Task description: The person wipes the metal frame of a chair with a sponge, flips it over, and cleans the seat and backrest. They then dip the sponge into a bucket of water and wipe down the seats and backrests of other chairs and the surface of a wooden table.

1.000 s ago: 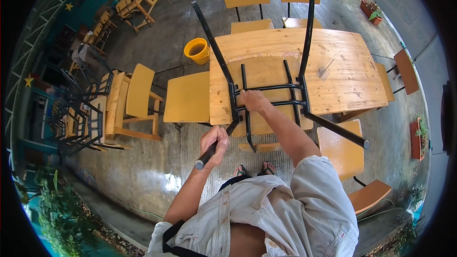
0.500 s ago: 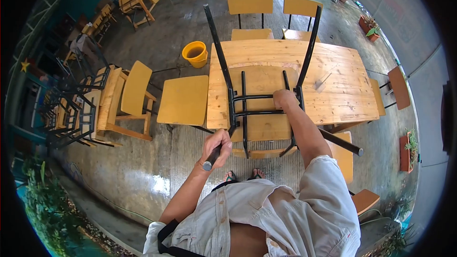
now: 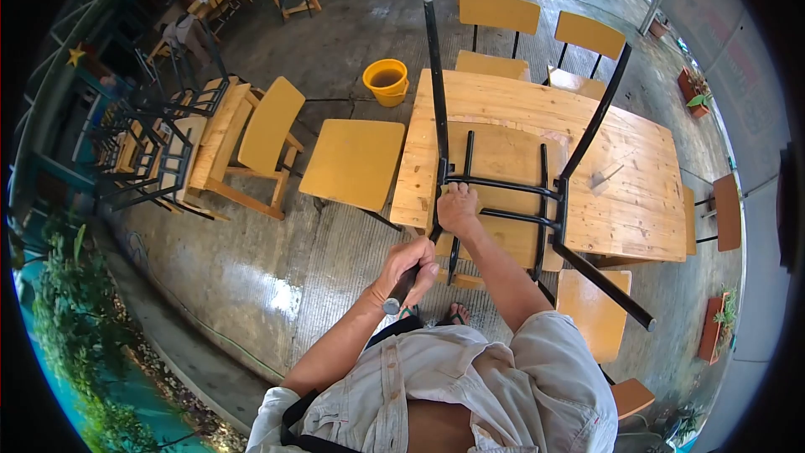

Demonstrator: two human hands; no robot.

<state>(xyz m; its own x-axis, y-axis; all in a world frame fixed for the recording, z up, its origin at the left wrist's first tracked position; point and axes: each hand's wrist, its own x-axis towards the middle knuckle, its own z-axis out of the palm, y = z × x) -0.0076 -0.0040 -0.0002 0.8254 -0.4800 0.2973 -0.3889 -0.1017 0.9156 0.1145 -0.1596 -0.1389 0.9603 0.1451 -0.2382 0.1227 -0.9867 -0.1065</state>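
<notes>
A chair with a yellow wooden seat [image 3: 495, 155] and black metal legs lies upside down on the wooden table [image 3: 646, 168], its legs pointing up and toward me. My left hand [image 3: 407, 273] is wrapped round one near chair leg, close to its capped end. My right hand [image 3: 459, 208] is closed at the left end of the black crossbars, beside the left leg joint. A yellowish edge shows at its fingertips, too small to name. The palm side of that hand is hidden.
A yellow bucket [image 3: 386, 82] of dark liquid stands on the wet concrete floor [image 3: 251, 277]. An upright chair [image 3: 352, 164] is left of the table; more chairs surround it. Upturned chairs [image 3: 163, 147] are stacked at the left. Planters [image 3: 715, 327] line the right wall.
My right hand has gone from the right end of the crossbars to the left end. My left hand still grips the leg. The view has turned, and the chair appears slightly rotated.
</notes>
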